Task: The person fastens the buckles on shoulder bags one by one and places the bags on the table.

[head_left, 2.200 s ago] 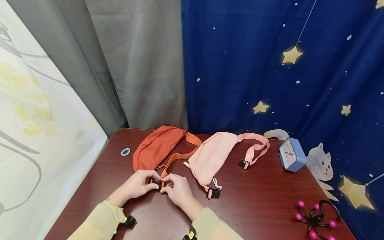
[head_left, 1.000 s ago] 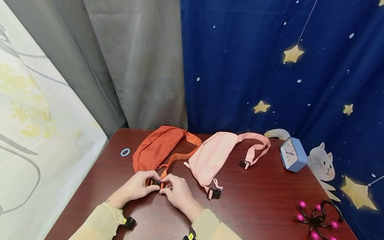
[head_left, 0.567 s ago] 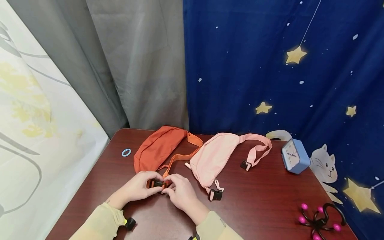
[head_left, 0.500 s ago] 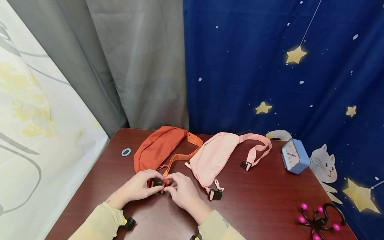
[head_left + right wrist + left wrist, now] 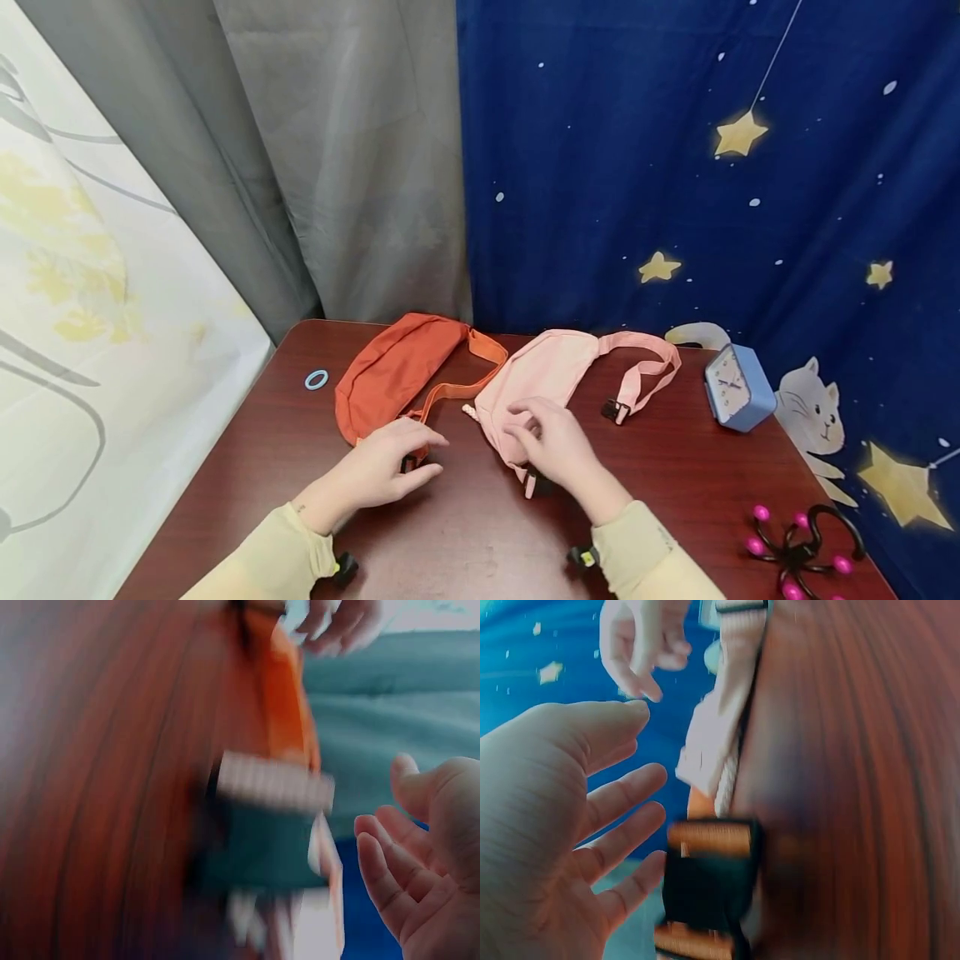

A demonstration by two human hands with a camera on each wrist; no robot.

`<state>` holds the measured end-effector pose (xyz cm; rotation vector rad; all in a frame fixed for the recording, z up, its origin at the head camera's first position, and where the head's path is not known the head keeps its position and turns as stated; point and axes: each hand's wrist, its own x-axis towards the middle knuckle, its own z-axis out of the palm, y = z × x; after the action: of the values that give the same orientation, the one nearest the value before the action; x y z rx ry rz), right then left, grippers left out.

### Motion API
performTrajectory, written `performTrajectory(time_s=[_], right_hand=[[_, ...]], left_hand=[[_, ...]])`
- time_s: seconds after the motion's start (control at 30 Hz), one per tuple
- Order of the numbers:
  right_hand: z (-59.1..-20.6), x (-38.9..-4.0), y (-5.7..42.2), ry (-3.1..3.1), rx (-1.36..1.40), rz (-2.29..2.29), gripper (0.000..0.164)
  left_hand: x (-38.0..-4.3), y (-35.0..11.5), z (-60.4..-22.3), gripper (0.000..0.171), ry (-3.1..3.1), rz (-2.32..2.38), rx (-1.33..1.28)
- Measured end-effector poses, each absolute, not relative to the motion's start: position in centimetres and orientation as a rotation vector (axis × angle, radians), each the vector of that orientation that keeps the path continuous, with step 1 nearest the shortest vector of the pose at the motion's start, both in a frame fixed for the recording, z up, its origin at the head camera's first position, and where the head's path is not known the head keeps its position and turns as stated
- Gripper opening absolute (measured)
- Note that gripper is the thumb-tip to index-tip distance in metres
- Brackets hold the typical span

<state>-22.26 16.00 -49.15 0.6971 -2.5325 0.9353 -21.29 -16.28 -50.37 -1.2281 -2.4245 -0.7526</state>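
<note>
My left hand (image 5: 390,467) is spread beside the black buckle (image 5: 709,889) on the orange strap of a rust-red waist bag (image 5: 401,371). In the left wrist view that buckle looks joined, with orange webbing at both ends, and no finger grips it. My right hand (image 5: 558,446) hovers over the lower end of a pink waist bag (image 5: 536,371), fingers loosely bent with nothing between them. Close by it in the right wrist view is the pink bag's near buckle (image 5: 262,840), blurred; in the head view the hand partly hides it. The pink strap's other buckle (image 5: 616,411) lies farther right.
A light blue ring (image 5: 317,380) lies left of the red bag. At the table's back right stands a blue alarm clock (image 5: 738,387). A black spider-like massager with pink tips (image 5: 798,552) lies near the right edge. Curtains hang behind the table (image 5: 480,542).
Both hands have let go of the orange strap's buckle. The right hand has moved right, over to the pink bag; the left hand has opened and stays near the orange strap.
</note>
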Motion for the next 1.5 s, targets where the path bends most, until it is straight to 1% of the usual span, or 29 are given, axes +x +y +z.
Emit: performTrajectory(time_s=[0.1,0.2,0.4,0.57,0.83,0.97,1.07,1.3,1.5], right_hand=[[-49.8,-23.1,19.1,-2.527,0.672,0.859,0.029],[-50.4,-23.6,21.9,-2.549,0.601,0.769,0.032],[-50.8,-24.2,26.1,-2.602,0.453,0.674,0.039],[-50.8,-24.4,28.4,-2.639,0.327,0.669,0.045],[-50.7,-24.7,31.2,-2.771,0.162,0.66,0.063],[-51.0,-24.8,32.2,-2.818,0.137,0.655,0.067],[-51.4,-24.9,32.8,-2.841,0.132,0.659,0.066],[-51.7,-24.7,33.3,-2.864,0.114,0.641,0.053],[-51.8,-24.6,33.4,-2.817,0.172,0.604,0.034]], left_hand=[[-20.7,-14.9,-49.8,0.037,-2.424,-0.728,-1.289],[-20.2,-13.4,-49.4,0.041,-2.445,-0.715,-1.344],[-19.3,-10.6,-48.9,0.048,-2.502,-0.734,-1.42],[-19.1,-8.1,-49.1,0.056,-2.51,-0.736,-1.479],[-19.1,-4.6,-50.0,0.059,-2.451,-0.694,-1.546],[-19.0,-3.0,-50.0,0.063,-2.484,-0.651,-1.549],[-19.0,-2.0,-50.0,0.066,-2.524,-0.634,-1.535],[-19.1,-0.2,-50.2,0.066,-2.559,-0.621,-1.492],[-18.9,0.5,-50.4,0.066,-2.605,-0.608,-1.439]])
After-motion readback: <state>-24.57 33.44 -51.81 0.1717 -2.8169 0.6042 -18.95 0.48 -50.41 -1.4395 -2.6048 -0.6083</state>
